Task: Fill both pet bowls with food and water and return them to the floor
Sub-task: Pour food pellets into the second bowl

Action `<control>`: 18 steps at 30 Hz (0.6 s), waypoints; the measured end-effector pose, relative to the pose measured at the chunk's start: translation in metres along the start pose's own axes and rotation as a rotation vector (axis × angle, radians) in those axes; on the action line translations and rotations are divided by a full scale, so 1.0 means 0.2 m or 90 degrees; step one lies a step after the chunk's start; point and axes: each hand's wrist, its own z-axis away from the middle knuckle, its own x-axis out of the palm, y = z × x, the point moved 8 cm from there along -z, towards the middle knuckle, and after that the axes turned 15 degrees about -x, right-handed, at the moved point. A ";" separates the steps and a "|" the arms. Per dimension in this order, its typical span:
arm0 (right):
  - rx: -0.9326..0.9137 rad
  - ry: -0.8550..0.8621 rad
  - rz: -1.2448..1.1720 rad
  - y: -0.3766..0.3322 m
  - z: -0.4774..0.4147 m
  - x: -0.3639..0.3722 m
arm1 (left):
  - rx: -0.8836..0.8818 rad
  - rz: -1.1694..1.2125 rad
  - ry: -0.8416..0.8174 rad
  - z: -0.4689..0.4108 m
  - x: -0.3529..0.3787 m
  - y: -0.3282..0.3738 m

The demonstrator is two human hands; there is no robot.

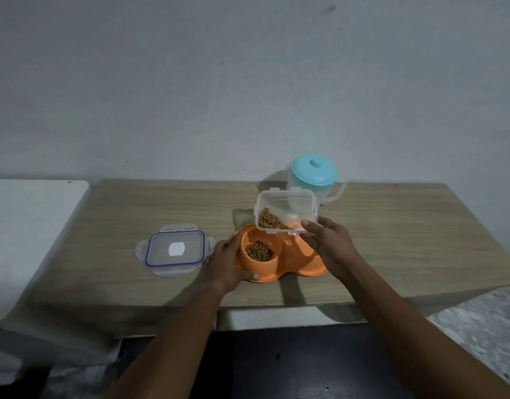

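Now, on the bench (104,231), a lid (175,252) lies flat at the left; the left hand (227,262) grips the left rim of the orange bowl (299,263), which holds kibble (258,251) in its left well; the right hand (328,243) holds a tilted clear box (286,210) above the bowl; a jug (315,177) stands behind.

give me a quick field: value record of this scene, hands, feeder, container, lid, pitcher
left hand: grips the left edge of the orange double pet bowl
right hand: holds the clear food container tilted over the bowl
left bowl well: holds kibble
right bowl well: mostly hidden by the container and right hand
container contents: some kibble left
container lid: flat on the wooden table, left of the bowl
pitcher: blue lid on, behind the container
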 end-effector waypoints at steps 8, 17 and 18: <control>0.118 -0.001 -0.003 0.17 -0.25 0.26 | 0.015 -0.021 0.026 -0.03 0.01 -0.01; 0.226 -0.044 0.063 0.36 -0.51 0.46 | 0.032 -0.042 0.050 -0.07 0.01 0.00; 0.229 -0.040 0.065 0.37 -0.51 0.47 | 0.032 -0.042 0.051 -0.07 0.01 0.00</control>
